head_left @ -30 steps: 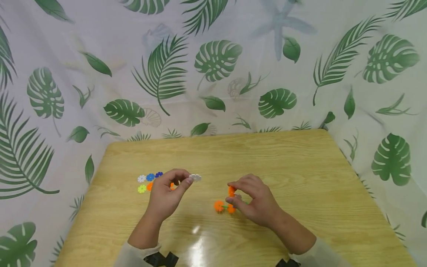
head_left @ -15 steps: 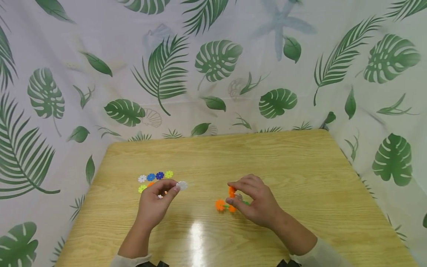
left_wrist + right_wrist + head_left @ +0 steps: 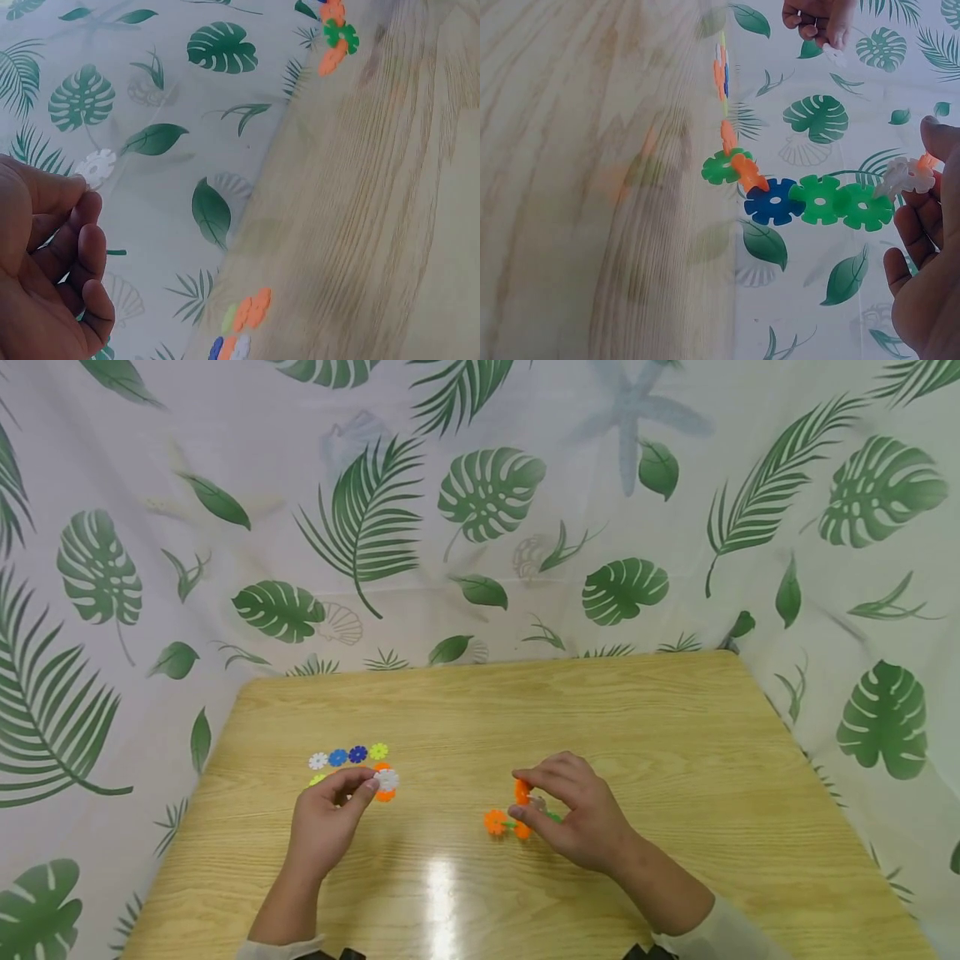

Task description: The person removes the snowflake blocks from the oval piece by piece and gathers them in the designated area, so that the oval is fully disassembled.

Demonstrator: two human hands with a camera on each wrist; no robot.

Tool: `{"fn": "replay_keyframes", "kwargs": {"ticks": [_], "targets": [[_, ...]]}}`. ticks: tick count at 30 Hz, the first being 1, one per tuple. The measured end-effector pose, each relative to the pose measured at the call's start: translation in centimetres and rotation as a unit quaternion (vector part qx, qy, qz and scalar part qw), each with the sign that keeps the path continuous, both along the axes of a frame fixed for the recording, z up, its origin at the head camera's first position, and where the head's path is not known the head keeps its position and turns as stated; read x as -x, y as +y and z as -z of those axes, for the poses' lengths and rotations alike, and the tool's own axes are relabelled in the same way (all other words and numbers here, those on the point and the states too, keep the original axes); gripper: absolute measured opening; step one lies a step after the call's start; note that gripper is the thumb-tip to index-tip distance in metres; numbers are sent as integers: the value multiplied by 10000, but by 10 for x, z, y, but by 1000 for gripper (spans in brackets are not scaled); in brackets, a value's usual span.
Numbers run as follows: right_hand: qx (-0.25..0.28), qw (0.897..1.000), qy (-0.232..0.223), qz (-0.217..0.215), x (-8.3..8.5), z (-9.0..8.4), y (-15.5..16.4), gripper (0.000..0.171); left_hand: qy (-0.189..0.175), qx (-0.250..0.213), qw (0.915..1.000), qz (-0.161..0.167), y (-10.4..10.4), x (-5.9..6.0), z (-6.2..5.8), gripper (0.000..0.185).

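My left hand (image 3: pixel 326 827) pinches a white notched plastic disc (image 3: pixel 387 779) by its edge, thumb against forefinger. In the head view that disc overlaps an orange disc (image 3: pixel 385 796) from the group on the table. Thumb and fingers of my right hand (image 3: pixel 573 810) grip an orange disc (image 3: pixel 522 791) at the end of a linked chain. From there the chain runs through a white disc (image 3: pixel 909 177), green discs (image 3: pixel 866 214), a blue disc (image 3: pixel 761 210) and more orange and green ones, hanging toward the tabletop. In the head view my right fingers hide part of it.
On the left of the wooden table (image 3: pixel 600 710) lie loose discs in rows: a white disc (image 3: pixel 318 761), a light blue disc (image 3: pixel 338 757), a dark blue disc (image 3: pixel 357 754) and a yellow disc (image 3: pixel 379 751). A leaf-print cloth (image 3: pixel 525 560) hangs behind and beside the table.
My left hand has moved left and a little nearer to me, carrying the white disc, whose flat face now shows more. The right hand and its chain have stayed almost still.
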State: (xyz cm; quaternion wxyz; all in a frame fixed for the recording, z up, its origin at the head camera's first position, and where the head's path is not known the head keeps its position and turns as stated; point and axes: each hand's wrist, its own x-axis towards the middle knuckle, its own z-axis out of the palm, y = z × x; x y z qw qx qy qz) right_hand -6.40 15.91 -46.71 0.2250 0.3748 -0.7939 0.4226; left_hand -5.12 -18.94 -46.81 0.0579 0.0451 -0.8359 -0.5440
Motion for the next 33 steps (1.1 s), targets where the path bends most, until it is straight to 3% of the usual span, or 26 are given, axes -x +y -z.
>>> {"fn": "replay_keyframes", "kwargs": {"ticks": [17, 33], "targets": [[2, 10000, 16, -51, 2, 2, 1, 36, -468, 386, 9970, -481, -34, 2, 15, 24], [-61, 10000, 39, -52, 3, 1, 1, 37, -1226, 928, 9851, -775, -67, 11, 45, 31]]}}
